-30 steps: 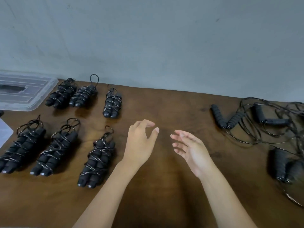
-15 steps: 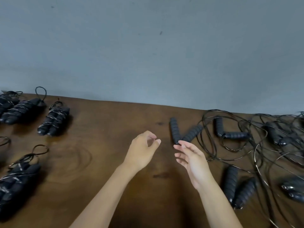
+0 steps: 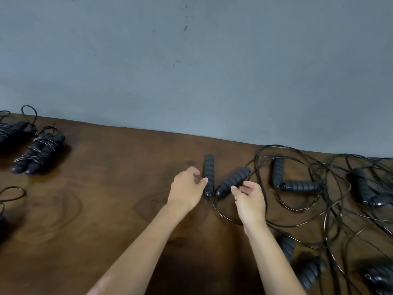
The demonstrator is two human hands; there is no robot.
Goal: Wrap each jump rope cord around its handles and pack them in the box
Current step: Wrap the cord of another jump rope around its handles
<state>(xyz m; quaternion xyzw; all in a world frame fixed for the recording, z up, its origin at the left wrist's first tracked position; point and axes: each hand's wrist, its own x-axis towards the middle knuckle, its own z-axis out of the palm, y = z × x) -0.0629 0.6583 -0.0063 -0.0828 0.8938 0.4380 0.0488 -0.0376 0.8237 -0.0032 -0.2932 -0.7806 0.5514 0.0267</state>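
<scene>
Brown wooden table (image 3: pixel 106 209) under a grey wall. Left hand (image 3: pixel 187 188), fingers loosely spread, fingertip at an upright black handle (image 3: pixel 209 174); right hand (image 3: pixel 249 199) open beside a tilted handle (image 3: pixel 232 180). Loose cords (image 3: pixel 319 209) tangled toward 3 o'clock; wrapped rope bundle (image 3: pixel 39 153) toward 9 o'clock.

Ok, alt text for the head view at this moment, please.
Both hands reach for an unwrapped jump rope's two black handles: the left hand beside the upright handle, the right hand near the slanted handle. Loose ropes tangle rightward; wrapped bundles sit left on the brown table.
</scene>
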